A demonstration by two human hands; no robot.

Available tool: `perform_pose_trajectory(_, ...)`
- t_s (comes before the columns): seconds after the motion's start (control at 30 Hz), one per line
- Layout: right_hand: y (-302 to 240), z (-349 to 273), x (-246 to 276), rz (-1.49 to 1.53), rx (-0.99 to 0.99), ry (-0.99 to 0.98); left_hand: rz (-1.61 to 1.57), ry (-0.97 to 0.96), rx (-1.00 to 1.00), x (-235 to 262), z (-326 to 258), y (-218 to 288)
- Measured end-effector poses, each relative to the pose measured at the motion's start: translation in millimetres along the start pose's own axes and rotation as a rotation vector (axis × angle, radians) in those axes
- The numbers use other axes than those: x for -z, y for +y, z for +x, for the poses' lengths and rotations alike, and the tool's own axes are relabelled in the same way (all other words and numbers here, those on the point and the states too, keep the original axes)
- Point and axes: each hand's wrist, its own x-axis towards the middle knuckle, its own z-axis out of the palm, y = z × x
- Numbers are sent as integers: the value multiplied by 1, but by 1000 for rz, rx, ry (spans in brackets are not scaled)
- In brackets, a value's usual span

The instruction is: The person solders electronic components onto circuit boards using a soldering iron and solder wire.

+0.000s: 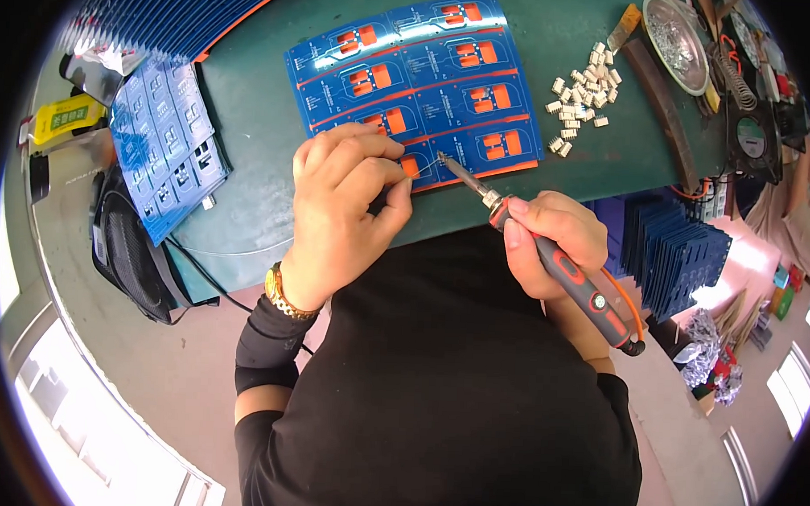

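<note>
A blue circuit board panel (437, 107) lies on the green table mat (248, 140), with orange showing through its cut-outs and along its seams. My right hand (557, 240) is closed round the grey and red handle of a soldering iron (591, 300). The iron's tip meets the panel near its front edge, right of my left fingers. Thumb and finger of my left hand (345, 188) pinch a thin solder wire (428, 167), whose end is close to the tip. Part of the panel's front left is hidden beneath that hand.
Loose white connectors (589, 85) are heaped right of the panel. A metal bowl (675, 44) and a small fan (752, 140) stand farther right. Stacked blue boards (164, 133) sit at left, more boards (677, 254) at right. A black cable (208, 282) runs off the table's left front.
</note>
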Motion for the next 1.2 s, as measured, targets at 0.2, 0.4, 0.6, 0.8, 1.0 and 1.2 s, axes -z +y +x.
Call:
perform_pose_trajectory(0.2, -4, -2, 2, -12, -7, -27, 18, -1, -23, -5, 1, -1)
perform_pose_trajectory(0.4, -7, -5, 0, -31, -46, -6, 23, -9, -23, -6, 0, -1)
perform_pose_trajectory(0.6, -10, -12, -3, -42, -79, 27, 21, -24, -17, -6, 0, 1)
perform_pose_trajectory(0.8, -8, -14, -1, -44, -42, 24, 21, -38, -13, -8, -1, 0)
perform_pose_trajectory(1.0, -7, -8, -1, -74, 40, 20, -11, 1, -82, 3, 0, -2)
perform_pose_trajectory(1.2, -10, -11, 1, -41, 18, 10, -210, 116, 200, 34, -35, -9)
